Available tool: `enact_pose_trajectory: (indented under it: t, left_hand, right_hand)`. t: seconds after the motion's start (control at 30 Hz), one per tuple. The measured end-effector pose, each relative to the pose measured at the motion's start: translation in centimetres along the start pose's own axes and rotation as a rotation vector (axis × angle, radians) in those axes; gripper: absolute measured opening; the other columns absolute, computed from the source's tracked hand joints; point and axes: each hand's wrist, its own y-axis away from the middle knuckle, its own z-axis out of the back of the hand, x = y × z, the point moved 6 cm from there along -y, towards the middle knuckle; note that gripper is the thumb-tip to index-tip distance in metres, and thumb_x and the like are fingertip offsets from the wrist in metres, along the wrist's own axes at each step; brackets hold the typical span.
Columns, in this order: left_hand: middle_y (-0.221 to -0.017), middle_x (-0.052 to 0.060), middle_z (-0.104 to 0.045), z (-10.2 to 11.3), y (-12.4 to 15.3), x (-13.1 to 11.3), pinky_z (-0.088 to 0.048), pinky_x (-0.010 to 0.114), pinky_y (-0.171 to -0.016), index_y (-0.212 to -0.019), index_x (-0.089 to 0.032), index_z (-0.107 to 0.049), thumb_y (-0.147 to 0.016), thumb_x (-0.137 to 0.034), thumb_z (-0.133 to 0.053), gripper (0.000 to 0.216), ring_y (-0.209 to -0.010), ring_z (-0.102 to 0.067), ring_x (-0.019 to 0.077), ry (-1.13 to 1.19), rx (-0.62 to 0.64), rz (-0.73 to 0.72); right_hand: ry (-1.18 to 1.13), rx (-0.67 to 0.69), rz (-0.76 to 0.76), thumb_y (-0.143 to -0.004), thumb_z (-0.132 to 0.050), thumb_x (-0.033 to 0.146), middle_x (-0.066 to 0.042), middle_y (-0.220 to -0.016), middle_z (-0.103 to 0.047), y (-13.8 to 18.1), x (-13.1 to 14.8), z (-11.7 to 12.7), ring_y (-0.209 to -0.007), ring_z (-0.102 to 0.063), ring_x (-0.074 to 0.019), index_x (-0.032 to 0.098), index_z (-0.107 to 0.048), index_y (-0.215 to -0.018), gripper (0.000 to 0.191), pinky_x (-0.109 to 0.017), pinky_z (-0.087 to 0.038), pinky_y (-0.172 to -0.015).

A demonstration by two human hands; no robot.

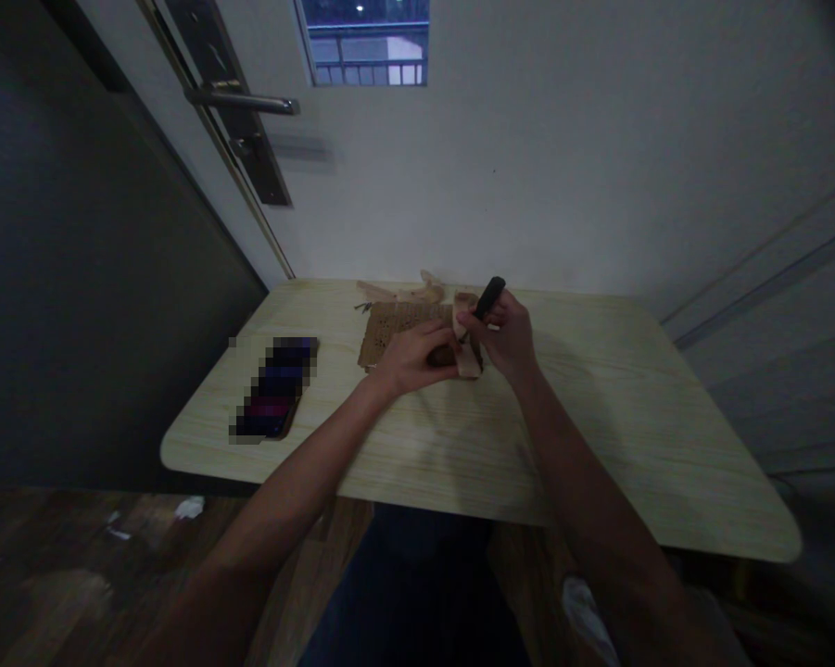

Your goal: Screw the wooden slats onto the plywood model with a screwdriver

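A brown sheet that looks like cardboard (387,326), its surface dotted with small marks, lies on the table (417,445). My left hand (410,359) rests over its right part, its curled fingers and thumb on a light tan, folded strip-like piece (468,363) whose material I cannot make out. In my right hand (509,335) is a tool with a black handle (490,296), tilted so that its lower end points down at the tan piece between my hands. The tool's tip is hidden by the fingers. Both hands are close together.
Light tan scraps (410,293) lie behind the cardboard, near the wall. A phone (274,389), partly pixelated, is on the table's left side. Beyond the table stands a white door with a metal handle (250,99) and a small window (368,46). White litter (190,507) is on the floor.
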Motion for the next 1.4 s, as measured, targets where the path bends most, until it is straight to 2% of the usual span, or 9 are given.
enact_pose_trajectory:
  t: [0.13,0.27,0.43,0.6,0.83,1.0,1.13,1.27,1.4]
  left_hand:
    - [-0.1,0.006,-0.069,0.06,0.01,-0.17,-0.054,0.03,-0.074,-0.097,-0.019,-0.065,-0.088,-0.045,-0.07,0.027,-0.089,-0.068,0.02,-0.016,-0.001,-0.003]
    - [-0.1,0.005,-0.069,0.1,0.07,-0.08,-0.053,0.03,-0.073,-0.097,-0.02,-0.066,-0.087,-0.048,-0.072,0.03,-0.089,-0.067,0.0203,-0.027,0.002,0.031]
    - [-0.1,0.005,-0.069,-0.06,0.07,0.07,-0.053,0.03,-0.074,-0.102,-0.021,-0.067,-0.087,-0.049,-0.072,0.033,-0.089,-0.067,0.0201,-0.009,0.01,0.019]
    - [-0.102,0.006,-0.069,-0.2,0.05,0.23,-0.054,0.031,-0.077,-0.099,-0.02,-0.065,-0.088,-0.047,-0.071,0.03,-0.093,-0.068,0.0212,0.012,0.0,-0.004]
    - [-0.102,0.006,-0.069,-0.12,0.02,0.12,-0.054,0.031,-0.077,-0.096,-0.02,-0.064,-0.088,-0.047,-0.07,0.029,-0.092,-0.068,0.0213,0.001,0.014,0.005]
    - [-0.098,0.006,-0.068,0.06,-0.02,-0.12,-0.052,0.029,-0.072,-0.096,-0.02,-0.066,-0.088,-0.047,-0.07,0.03,-0.088,-0.067,0.0198,-0.024,0.006,0.011]
    - [-0.096,0.005,-0.068,0.04,-0.03,-0.1,-0.053,0.03,-0.073,-0.097,-0.02,-0.066,-0.087,-0.049,-0.071,0.031,-0.087,-0.067,0.02,-0.024,0.01,0.021]
    - [-0.097,0.005,-0.069,-0.11,0.04,0.13,-0.053,0.03,-0.074,-0.099,-0.021,-0.066,-0.087,-0.05,-0.07,0.031,-0.088,-0.067,0.0203,-0.021,0.024,0.038]
    - [-0.101,0.007,-0.069,-0.2,0.08,0.15,-0.054,0.032,-0.077,-0.097,-0.02,-0.065,-0.087,-0.049,-0.07,0.031,-0.091,-0.068,0.0214,-0.02,0.026,0.024]
  right_hand:
    - [-0.101,0.031,-0.028,-0.064,-0.082,0.046,0.0,-0.077,-0.068,0.09,-0.08,-0.15,-0.062,-0.06,-0.0113,0.021,-0.064,-0.089,0.04,-0.026,-0.05,-0.056]
    - [-0.14,0.128,-0.046,-0.074,-0.074,0.051,-0.002,-0.08,-0.071,0.14,0.01,-0.25,-0.058,-0.057,-0.0111,0.02,-0.07,-0.095,0.038,-0.025,-0.044,-0.047]
    - [-0.079,0.153,-0.004,-0.067,-0.08,0.053,-0.001,-0.074,-0.07,-0.14,0.15,-0.09,-0.062,-0.059,-0.0129,0.021,-0.072,-0.08,0.035,-0.026,-0.046,-0.052]
    - [-0.033,0.047,0.018,-0.059,-0.086,0.045,0.004,-0.064,-0.062,0.0,0.04,0.02,-0.058,-0.055,-0.0107,0.022,-0.056,-0.066,0.038,-0.025,-0.044,-0.053]
    - [-0.116,0.02,-0.057,-0.058,-0.084,0.045,0.003,-0.075,-0.068,0.2,-0.35,-0.45,-0.063,-0.061,-0.0115,0.024,-0.055,-0.081,0.043,-0.026,-0.05,-0.057]
    - [-0.148,0.066,-0.071,-0.068,-0.076,0.045,0.002,-0.076,-0.069,0.0,0.01,-0.08,-0.057,-0.055,-0.0086,0.021,-0.067,-0.088,0.032,-0.025,-0.045,-0.053]
    - [-0.183,0.107,-0.1,-0.069,-0.076,0.049,-0.001,-0.084,-0.073,0.06,-0.02,0.15,-0.06,-0.056,-0.0101,0.022,-0.073,-0.091,0.035,-0.026,-0.046,-0.053]
    - [-0.117,0.143,-0.071,-0.066,-0.078,0.059,0.0,-0.074,-0.069,-0.02,-0.03,-0.15,-0.057,-0.054,-0.0105,0.021,-0.071,-0.079,0.041,-0.026,-0.043,-0.05]
    - [-0.039,0.065,-0.009,-0.056,-0.087,0.058,0.004,-0.061,-0.06,-0.26,-0.11,0.02,-0.053,-0.051,-0.009,0.022,-0.055,-0.063,0.049,-0.025,-0.04,-0.05]
